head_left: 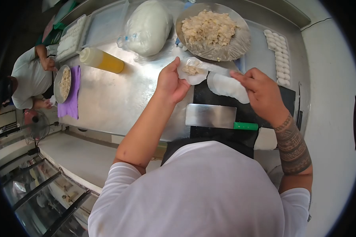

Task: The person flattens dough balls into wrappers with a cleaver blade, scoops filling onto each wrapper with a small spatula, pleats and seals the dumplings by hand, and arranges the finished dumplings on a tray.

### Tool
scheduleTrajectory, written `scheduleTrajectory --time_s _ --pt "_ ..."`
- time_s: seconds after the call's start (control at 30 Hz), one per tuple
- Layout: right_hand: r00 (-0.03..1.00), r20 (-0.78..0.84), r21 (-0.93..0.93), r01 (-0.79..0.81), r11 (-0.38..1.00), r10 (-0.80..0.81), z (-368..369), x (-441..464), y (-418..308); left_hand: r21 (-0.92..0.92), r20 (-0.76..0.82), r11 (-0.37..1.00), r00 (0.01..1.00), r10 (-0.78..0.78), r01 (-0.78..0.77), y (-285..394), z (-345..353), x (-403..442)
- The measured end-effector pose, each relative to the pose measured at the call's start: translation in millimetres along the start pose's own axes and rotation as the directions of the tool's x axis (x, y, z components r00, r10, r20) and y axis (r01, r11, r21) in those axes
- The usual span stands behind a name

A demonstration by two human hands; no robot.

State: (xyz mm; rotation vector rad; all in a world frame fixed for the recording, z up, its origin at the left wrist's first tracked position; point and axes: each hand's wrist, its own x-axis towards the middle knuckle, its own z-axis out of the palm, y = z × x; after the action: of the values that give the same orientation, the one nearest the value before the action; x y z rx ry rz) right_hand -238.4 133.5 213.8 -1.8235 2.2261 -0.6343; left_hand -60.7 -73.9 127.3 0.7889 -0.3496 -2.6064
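Observation:
My left hand (172,82) holds a thin white dough wrapper (197,79) with a small heap of filling (191,70) on it. My right hand (261,91) grips a flat pale spatula (219,69), its blade reaching over the wrapper to the filling. Overlapping white wrappers (228,87) lie on the black mat (201,96) beneath my right hand. Just beyond my hands is a large metal bowl (243,37) of minced filling (207,28). Nearer to me on the mat rests a cleaver (211,115) with a green handle.
A big plastic-wrapped dough mass (149,27) and an oil bottle (102,60) stand left of the bowl. At right, a tray (257,59) holds rows of dumplings (281,59). A co-worker (31,77) works at far left beside a bowl (63,83) on a purple cloth (73,100).

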Motion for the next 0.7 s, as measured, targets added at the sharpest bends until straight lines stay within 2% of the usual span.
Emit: scheduleTrajectory --time_s 0.1,0.2,0.3,0.4,0.5,0.57,0.63,0.7 --pt "0.996 0.08 0.014 0.024 1.0 -0.025 11.5 -3.4 5.2 -0.002 0.022 1.0 1.0 -0.002 0.002 -1.3 8.5 -9.9" --pt "0.989 0.125 0.051 -0.087 0.995 0.08 -13.2 -2.2 -4.7 0.06 0.053 0.997 0.997 0.047 -0.05 3.0 2.0 -14.4" --pt "0.997 0.068 0.09 -0.035 0.995 0.029 -13.9 6.1 -9.7 0.117 0.083 0.991 0.995 0.054 -0.063 3.7 -2.0 -20.8" --pt "0.978 0.209 0.107 -0.043 0.993 0.019 -19.5 15.8 -0.2 0.132 0.036 0.986 0.995 0.098 -0.102 9.3 -0.7 -28.9" --pt "0.977 0.159 0.029 -0.15 0.988 0.143 -39.5 30.6 27.2 0.105 0.003 0.986 0.992 0.127 -0.127 19.1 -6.9 -37.2" --pt "0.949 0.1 -0.234 -0.27 0.934 0.299 -27.3 47.0 66.0 0.067 0.02 0.992 0.994 0.108 -0.109 21.3 -8.0 -44.8" --pt "0.964 0.074 -0.408 -0.204 0.89 0.255 26.3 57.2 151.5 0.024 0.059 0.996 0.995 0.082 -0.083 25.0 -4.2 -56.3" --pt "0.963 -0.042 -0.52 -0.248 0.817 0.266 43.9 59.0 105.1 -0.034 0.126 0.998 0.991 0.055 -0.051 28.5 -5.8 -66.9"
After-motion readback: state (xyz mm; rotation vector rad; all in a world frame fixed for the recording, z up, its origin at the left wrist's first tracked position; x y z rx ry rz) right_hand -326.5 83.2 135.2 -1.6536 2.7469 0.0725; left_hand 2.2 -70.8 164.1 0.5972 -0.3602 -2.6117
